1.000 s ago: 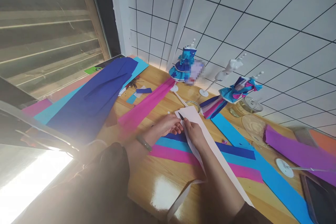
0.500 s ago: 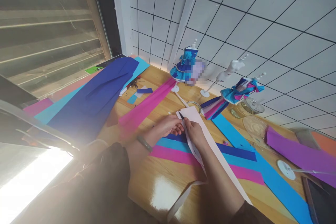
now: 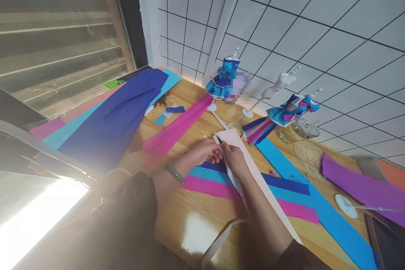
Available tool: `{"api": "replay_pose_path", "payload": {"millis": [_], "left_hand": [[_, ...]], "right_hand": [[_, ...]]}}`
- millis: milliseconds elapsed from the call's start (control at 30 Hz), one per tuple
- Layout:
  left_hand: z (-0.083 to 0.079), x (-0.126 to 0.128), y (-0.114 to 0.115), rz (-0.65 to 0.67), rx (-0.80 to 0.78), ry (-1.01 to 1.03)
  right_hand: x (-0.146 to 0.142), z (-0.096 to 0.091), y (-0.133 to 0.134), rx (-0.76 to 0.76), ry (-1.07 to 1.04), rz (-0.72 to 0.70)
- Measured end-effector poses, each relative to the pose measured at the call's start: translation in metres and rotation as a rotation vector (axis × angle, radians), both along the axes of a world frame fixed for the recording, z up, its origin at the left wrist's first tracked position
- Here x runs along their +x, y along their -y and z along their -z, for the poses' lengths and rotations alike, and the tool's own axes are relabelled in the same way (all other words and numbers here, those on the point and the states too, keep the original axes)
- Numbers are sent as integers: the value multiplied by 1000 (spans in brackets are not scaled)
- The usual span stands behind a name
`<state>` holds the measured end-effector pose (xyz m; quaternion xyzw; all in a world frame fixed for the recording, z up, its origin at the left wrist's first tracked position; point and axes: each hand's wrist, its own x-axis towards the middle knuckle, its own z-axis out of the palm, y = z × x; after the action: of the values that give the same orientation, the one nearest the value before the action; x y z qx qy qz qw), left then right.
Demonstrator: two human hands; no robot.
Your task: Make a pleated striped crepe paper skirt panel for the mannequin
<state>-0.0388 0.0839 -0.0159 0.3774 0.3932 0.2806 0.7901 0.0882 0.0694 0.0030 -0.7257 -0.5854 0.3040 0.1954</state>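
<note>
My right hand (image 3: 233, 159) is closed around scissors (image 3: 219, 139), whose dark blades point up and left at the far end of a long pale pink paper strip (image 3: 268, 196). The handles are hidden in the hand. Just left of it, my left hand (image 3: 209, 152) pinches the paper's edge near the blades, its other fingers curled. A narrow cut length of the paper (image 3: 221, 238) trails down towards me beneath my right forearm. Under the pale strip lie dark blue (image 3: 286, 184), light blue (image 3: 293, 197) and pink strips (image 3: 211, 187), side by side.
Wide dark blue paper (image 3: 117, 109) spreads at the left. Behind my hands stand a mannequin in a blue dress (image 3: 226, 76), a bare white mannequin (image 3: 278, 84) and a tilted dressed one (image 3: 292, 109). A tape roll (image 3: 236, 125) and purple paper (image 3: 357, 179) lie on the table.
The scissors' blades have shifted slightly at the far end of the pale strip. Otherwise both hands keep nearly the same place and grip.
</note>
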Motion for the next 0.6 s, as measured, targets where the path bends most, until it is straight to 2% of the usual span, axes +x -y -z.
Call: {"api": "replay_pose_path", "payload": {"millis": [100, 200, 267, 367, 400, 467, 533, 600], "left_hand": [[0, 0, 0, -6, 5, 3], [0, -2, 0, -30, 19, 12], [-1, -3, -1, -48, 33, 27], [-1, -5, -2, -76, 51, 53], [-1, -6, -3, -88, 57, 61], [-3, -6, -3, -112, 71, 84], [-6, -6, -3, -138, 91, 116], [-10, -7, -3, -167, 107, 149]], "right_hand": [[2, -5, 1, 21, -28, 24], [11, -18, 10, 32, -73, 55], [25, -31, 23, 24, -147, 89], [62, -51, 56, 7, -290, 154], [78, -56, 69, 3, -272, 176], [113, -58, 98, -14, -109, 180], [150, -50, 128, -27, 92, 236], [185, -34, 157, -84, 261, 243]]}}
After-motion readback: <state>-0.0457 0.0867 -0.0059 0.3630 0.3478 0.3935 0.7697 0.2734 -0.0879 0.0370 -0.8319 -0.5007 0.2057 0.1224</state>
